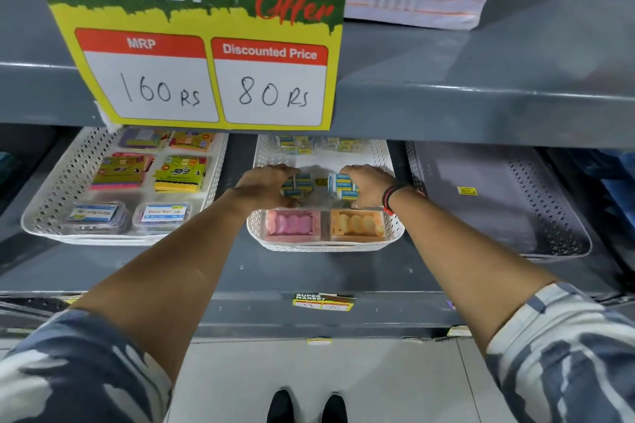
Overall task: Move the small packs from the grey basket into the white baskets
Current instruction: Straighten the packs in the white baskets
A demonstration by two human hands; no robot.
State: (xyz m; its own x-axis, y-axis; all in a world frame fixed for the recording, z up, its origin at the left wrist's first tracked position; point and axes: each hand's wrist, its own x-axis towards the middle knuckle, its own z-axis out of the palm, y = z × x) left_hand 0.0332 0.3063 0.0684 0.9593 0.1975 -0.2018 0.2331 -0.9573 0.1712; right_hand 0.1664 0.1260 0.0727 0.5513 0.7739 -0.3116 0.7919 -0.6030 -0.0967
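Note:
Both hands are inside the middle white basket (323,245) on the shelf. My left hand (266,184) is closed over a cluster of small blue packs (299,184). My right hand (367,184) grips another bunch of small blue-and-white packs (342,184). More small packs (299,144) lie at the back of this basket. A pink box (292,224) and an orange box (357,224) sit at its front. The grey basket (498,203) stands to the right and looks bare inside, apart from a yellow sticker (466,191).
A second white basket (51,203) on the left holds sticky-note packs and clear boxes. The upper shelf (481,106) overhangs the baskets, with a yellow price sign (213,79) hanging from it. A small price tag (323,301) marks the shelf's front edge. My shoes (305,407) show on the tiled floor.

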